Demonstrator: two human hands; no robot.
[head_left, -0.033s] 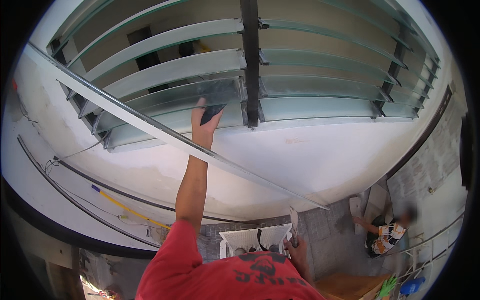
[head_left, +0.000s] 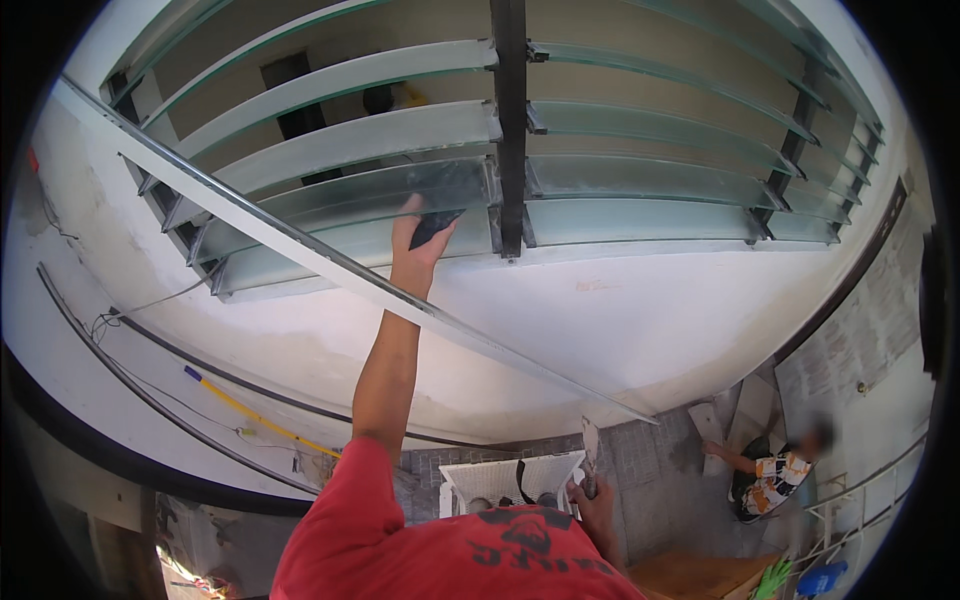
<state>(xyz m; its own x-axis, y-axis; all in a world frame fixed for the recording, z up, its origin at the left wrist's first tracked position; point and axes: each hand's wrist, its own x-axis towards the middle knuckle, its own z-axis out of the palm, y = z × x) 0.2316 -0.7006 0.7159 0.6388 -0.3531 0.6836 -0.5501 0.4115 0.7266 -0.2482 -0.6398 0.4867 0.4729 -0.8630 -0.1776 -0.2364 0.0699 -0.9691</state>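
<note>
My left arm reaches up past a long white metal bar to the louvre window. There my left hand (head_left: 425, 248) is closed around a dark, flat piece (head_left: 437, 228), whose kind I cannot make out. It presses near a lower frosted glass slat (head_left: 340, 205), left of the dark centre post (head_left: 510, 130); part of the fingers shows only dimly through the glass. Low down by my side, my right hand (head_left: 597, 508) grips a putty knife (head_left: 590, 445) by its handle, its wide blade pointing up. Most of that hand's fingers are visible.
The white bar (head_left: 330, 268) slants across the window and wall in front of my forearm. My feet are on a white slatted stand (head_left: 460, 480). A co-worker (head_left: 780, 475) crouches at the right by some boards. A yellow pole (head_left: 260, 415) lies left, below the wall.
The whole view has shifted slightly, so the window and my left hand appear a little further right. Both hands keep their holds.
</note>
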